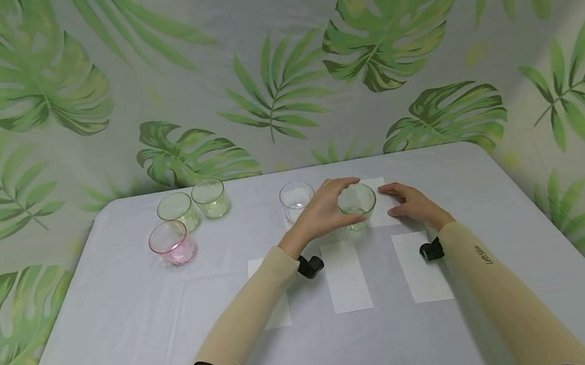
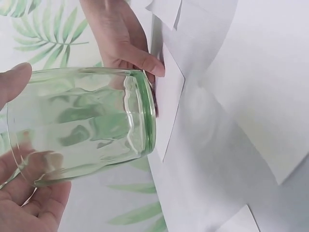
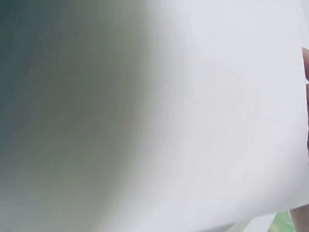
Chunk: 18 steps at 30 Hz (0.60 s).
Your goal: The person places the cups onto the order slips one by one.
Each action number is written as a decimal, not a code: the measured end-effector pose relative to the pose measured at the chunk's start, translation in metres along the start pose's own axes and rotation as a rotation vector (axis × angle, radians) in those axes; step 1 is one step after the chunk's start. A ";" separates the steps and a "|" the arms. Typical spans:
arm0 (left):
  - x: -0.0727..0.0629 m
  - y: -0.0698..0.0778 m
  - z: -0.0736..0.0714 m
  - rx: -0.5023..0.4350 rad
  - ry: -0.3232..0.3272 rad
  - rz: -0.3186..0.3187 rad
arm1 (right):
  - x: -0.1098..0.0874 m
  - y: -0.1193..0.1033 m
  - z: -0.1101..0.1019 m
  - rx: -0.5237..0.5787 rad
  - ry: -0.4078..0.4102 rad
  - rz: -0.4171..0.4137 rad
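My left hand (image 1: 326, 210) grips a green-tinted glass (image 1: 358, 203) between thumb and fingers, near its rim. The glass is upright over a white paper sheet (image 1: 382, 217); whether its base touches the sheet I cannot tell. My right hand (image 1: 413, 204) is at the right edge of that same sheet, thumb and fingers extended towards the glass but apart from it. In the left wrist view the green glass (image 2: 87, 121) fills the middle, with the right hand (image 2: 120, 38) beyond. White paper (image 3: 231, 106) covers most of the right wrist view, with fingers (image 3: 307, 96) only at its edge.
Just left of my left hand stands a clear glass (image 1: 296, 199). A pink glass (image 1: 173, 246) and two green glasses (image 1: 177, 212) (image 1: 211, 200) are grouped at the table's back left. White paper sheets (image 1: 347, 279) (image 1: 422, 270) lie in front; my left forearm partly covers another (image 1: 281, 313).
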<state>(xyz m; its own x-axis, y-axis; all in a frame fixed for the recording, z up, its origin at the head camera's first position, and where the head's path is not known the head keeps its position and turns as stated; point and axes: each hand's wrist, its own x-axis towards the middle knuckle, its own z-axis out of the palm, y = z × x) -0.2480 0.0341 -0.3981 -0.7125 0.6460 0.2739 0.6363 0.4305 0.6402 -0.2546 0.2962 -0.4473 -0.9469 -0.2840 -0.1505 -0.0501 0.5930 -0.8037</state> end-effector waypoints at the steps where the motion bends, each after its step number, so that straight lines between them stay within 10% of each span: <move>1: 0.002 0.000 0.001 0.002 0.003 -0.001 | 0.002 0.005 0.000 -0.004 0.002 0.000; 18: 0.040 -0.006 0.022 0.066 0.027 0.010 | 0.005 0.009 -0.002 -0.020 -0.007 0.038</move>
<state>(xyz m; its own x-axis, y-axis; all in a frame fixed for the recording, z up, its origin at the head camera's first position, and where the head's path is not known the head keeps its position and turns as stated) -0.2733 0.0715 -0.4068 -0.7131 0.6336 0.3002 0.6610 0.4649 0.5891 -0.2603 0.3016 -0.4542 -0.9459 -0.2664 -0.1851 -0.0204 0.6183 -0.7857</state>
